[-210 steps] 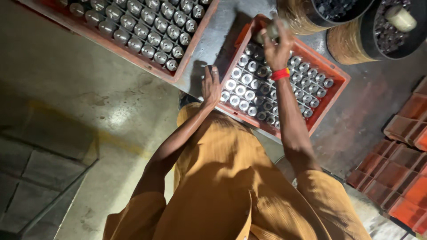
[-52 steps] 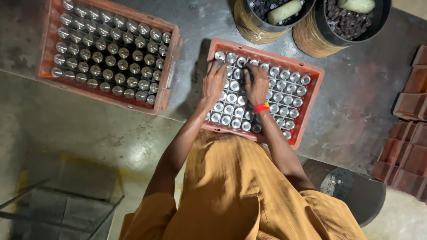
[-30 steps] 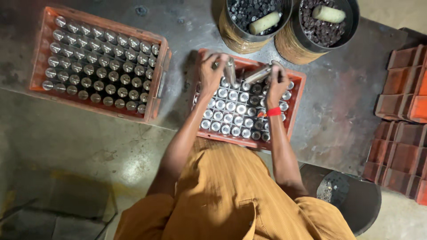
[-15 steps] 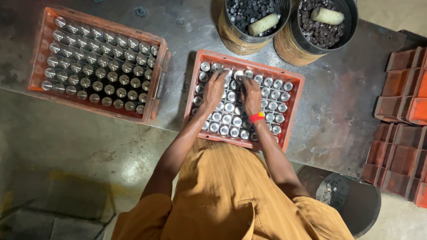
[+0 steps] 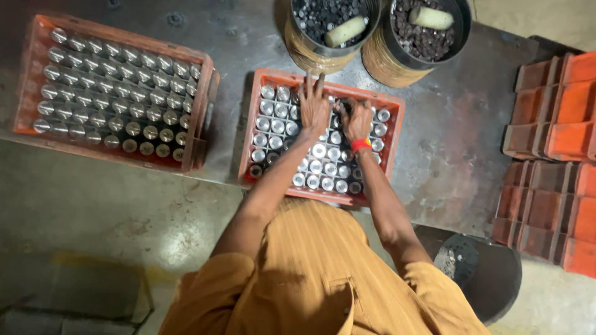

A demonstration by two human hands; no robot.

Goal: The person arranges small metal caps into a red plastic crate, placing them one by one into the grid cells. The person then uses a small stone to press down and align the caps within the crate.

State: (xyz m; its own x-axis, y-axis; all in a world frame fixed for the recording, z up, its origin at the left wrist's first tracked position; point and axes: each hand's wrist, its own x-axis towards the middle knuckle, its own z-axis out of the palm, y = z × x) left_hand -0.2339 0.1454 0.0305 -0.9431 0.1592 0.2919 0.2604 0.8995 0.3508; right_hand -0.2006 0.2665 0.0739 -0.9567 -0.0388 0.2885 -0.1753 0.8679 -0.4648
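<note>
At nine o'clock a full orange plastic crate point(image 5: 205, 93) holds rows of upright shiny metal cylinders point(image 5: 105, 93), their round tops smooth and bright; it sits well apart from the hands and looks steady. At the centre, the near crate point(image 5: 248, 124) of the same ribbed orange plastic carries its own metal cylinders point(image 5: 323, 167); the left hand point(image 5: 314, 107) lies flat on them with fingers spread toward twelve o'clock, touching the upper rows; the right hand point(image 5: 356, 119), with a red wristband point(image 5: 361, 145), is curled down among the tops, though whether it pinches one I cannot tell. The risk, as I judge it: the pieces look slick and stand close, so a sideways push could tip one onto its neighbours, or trap a fingertip between them. At twelve to one o'clock two round drums point(image 5: 379, 59) hold dark, rough small parts. At three o'clock stacked empty crates point(image 5: 552, 124), matte and blocky.
</note>
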